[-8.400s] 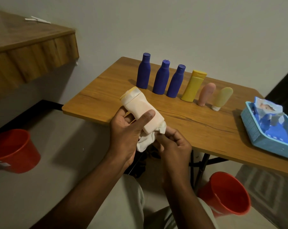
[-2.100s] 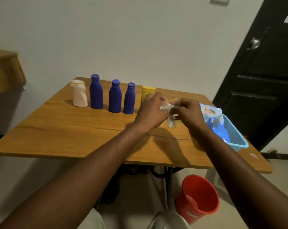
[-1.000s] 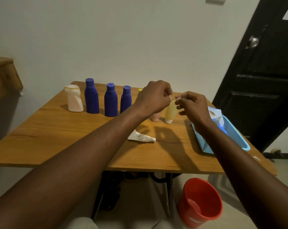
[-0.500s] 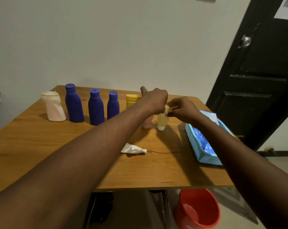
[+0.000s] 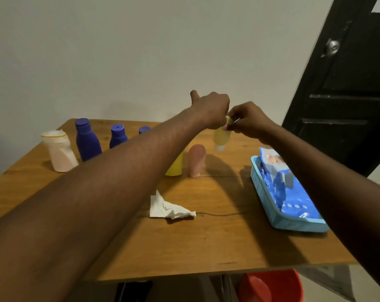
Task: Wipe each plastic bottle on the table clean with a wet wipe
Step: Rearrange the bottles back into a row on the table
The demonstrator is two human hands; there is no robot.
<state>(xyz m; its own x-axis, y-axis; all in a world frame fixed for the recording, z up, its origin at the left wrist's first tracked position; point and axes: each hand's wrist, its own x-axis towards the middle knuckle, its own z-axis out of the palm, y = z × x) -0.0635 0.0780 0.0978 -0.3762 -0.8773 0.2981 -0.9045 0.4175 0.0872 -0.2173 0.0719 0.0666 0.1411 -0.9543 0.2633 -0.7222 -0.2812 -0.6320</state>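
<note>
Up over the wooden surface [image 5: 206, 247], left hand [image 5: 210, 110] and right hand [image 5: 247, 120] both pinch the top of the pale yellow bottle [image 5: 221, 137]; the wet wipe [image 5: 167, 209] lies crumpled below, pale wall [image 5: 141, 51] behind, black door [image 5: 337, 105] rightward.

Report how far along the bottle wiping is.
Done: the white bottle, wiped earlier, stands back in the row. In hand: the left hand and right hand hold the pale yellow tube; the wipe lies on the table. Left: seemingly that tube, the pink tube, yellow bottle and three blue bottles.
</note>
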